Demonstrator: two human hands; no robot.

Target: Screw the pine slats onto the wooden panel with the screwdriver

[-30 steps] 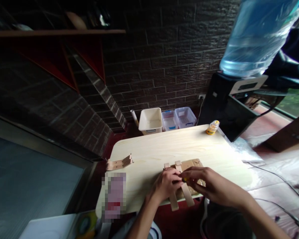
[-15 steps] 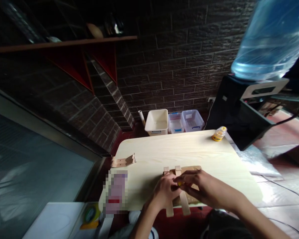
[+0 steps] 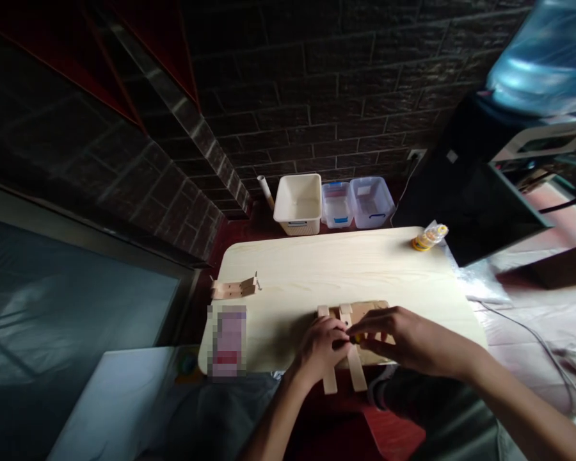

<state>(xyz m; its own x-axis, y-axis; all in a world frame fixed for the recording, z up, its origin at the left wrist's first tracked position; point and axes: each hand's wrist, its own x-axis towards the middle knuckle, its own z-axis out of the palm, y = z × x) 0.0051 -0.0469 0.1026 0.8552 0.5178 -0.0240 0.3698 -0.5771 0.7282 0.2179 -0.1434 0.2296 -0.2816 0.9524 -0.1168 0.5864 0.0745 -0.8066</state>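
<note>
A flat wooden assembly (image 3: 365, 311) of a board and two long slats lies at the near edge of the pale wooden table (image 3: 336, 269); the slat ends overhang the edge. My left hand (image 3: 320, 349) rests curled on the slats. My right hand (image 3: 403, 336) reaches in from the right, fingers pinched on a small yellow item I cannot make out, right at the left hand's fingertips. A separate wooden piece (image 3: 233, 287) lies at the table's left edge.
A small yellow-capped bottle (image 3: 429, 237) lies at the far right corner. On the floor behind the table stand a white basket (image 3: 298, 203) and two clear bins (image 3: 356, 203). A dark stand (image 3: 465, 198) with a water jug stands right. Cables run over the floor right.
The camera has tipped downward, so the shelf has left the view. Both hands stay together on the slats with little movement.
</note>
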